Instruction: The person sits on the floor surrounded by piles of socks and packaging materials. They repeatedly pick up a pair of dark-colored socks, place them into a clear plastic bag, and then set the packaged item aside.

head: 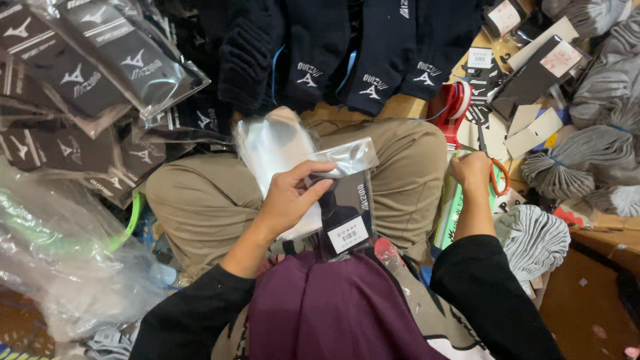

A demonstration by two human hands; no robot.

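My left hand (292,195) grips a clear plastic bag (337,200) holding a pair of dark socks with a white barcode label, over my lap. Behind it lies a stack of clear bags (273,143) on my khaki trousers. My right hand (472,172) reaches to the right and rests at the orange-handled scissors (499,175) beside a red tape dispenser (452,107); whether it holds them I cannot tell.
Packed dark socks in clear bags (87,73) are piled at the left. Loose dark blue socks (333,53) lie ahead. Grey sock bundles (580,160) and card tags (533,130) fill the right. A large crumpled plastic bag (60,253) sits at lower left.
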